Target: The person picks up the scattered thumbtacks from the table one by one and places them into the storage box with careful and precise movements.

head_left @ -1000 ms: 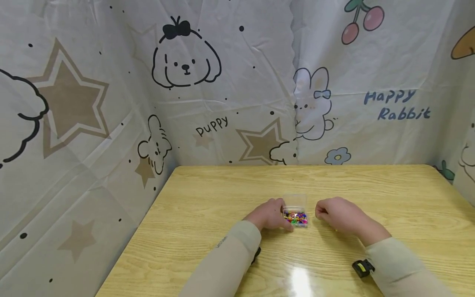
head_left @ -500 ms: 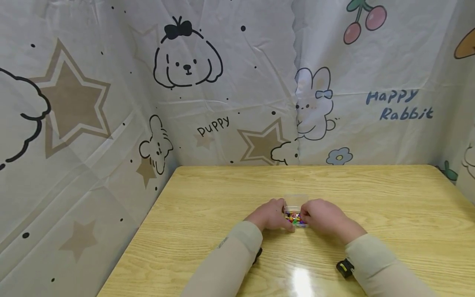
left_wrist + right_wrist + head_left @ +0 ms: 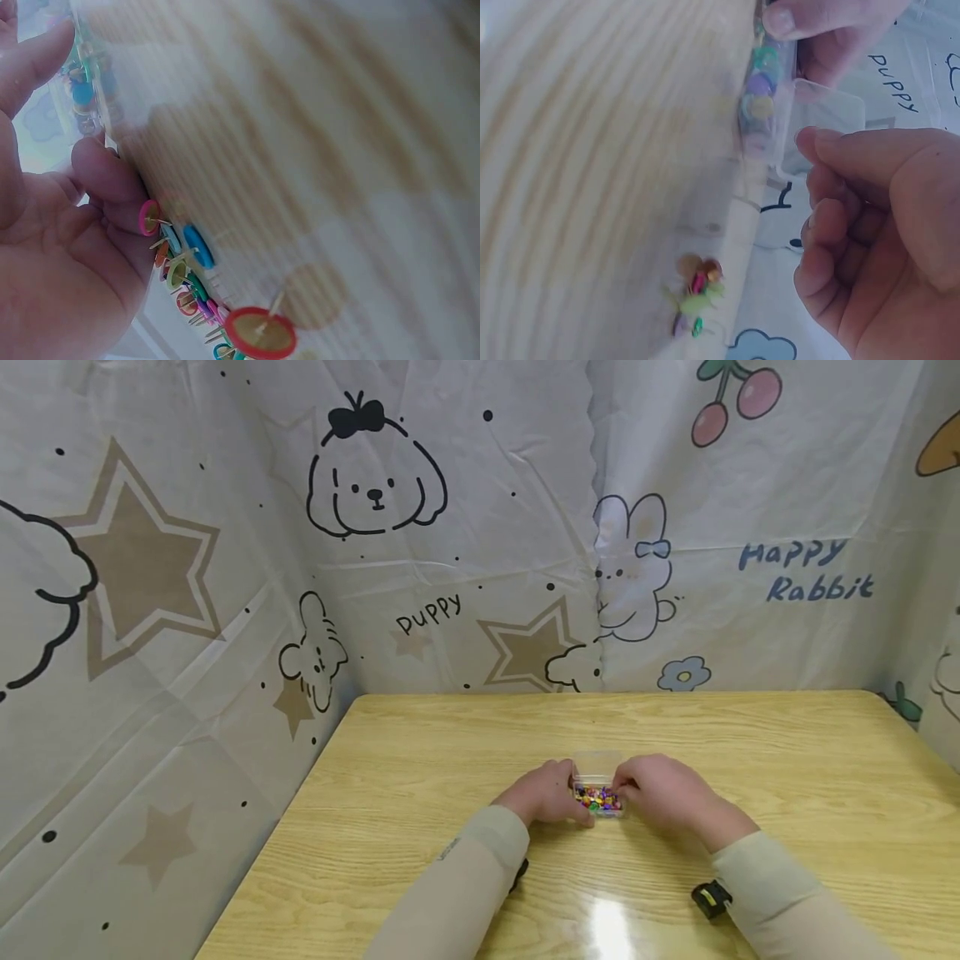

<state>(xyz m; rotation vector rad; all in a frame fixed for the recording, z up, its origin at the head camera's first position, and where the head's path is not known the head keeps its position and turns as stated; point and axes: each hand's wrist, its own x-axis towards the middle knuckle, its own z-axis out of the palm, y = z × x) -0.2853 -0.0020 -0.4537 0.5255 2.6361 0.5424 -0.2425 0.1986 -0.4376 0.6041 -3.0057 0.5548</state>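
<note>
A small clear plastic box (image 3: 611, 814) sits on the table with its lid (image 3: 597, 764) raised at the back. Colourful thumbtacks (image 3: 595, 798) fill it. My left hand (image 3: 546, 793) grips the box's left side, thumb near the front and fingers toward the back. At the right edge of the box is my right hand (image 3: 667, 789). Its fingers are curled, thumb tip against index finger, in front of the lid (image 3: 829, 109) in the right wrist view; nothing shows between those tips.
In the left wrist view, loose thumbtacks (image 3: 261, 334) lie on the wooden table (image 3: 420, 752) beside the left palm. A smaller group of thumbtacks (image 3: 697, 300) lies near the right hand. Behind the table hangs a printed curtain (image 3: 420, 568).
My right hand came in from the right to the box, with its fingertips over the tacks, then drew back slightly right. My left hand stays on the box.
</note>
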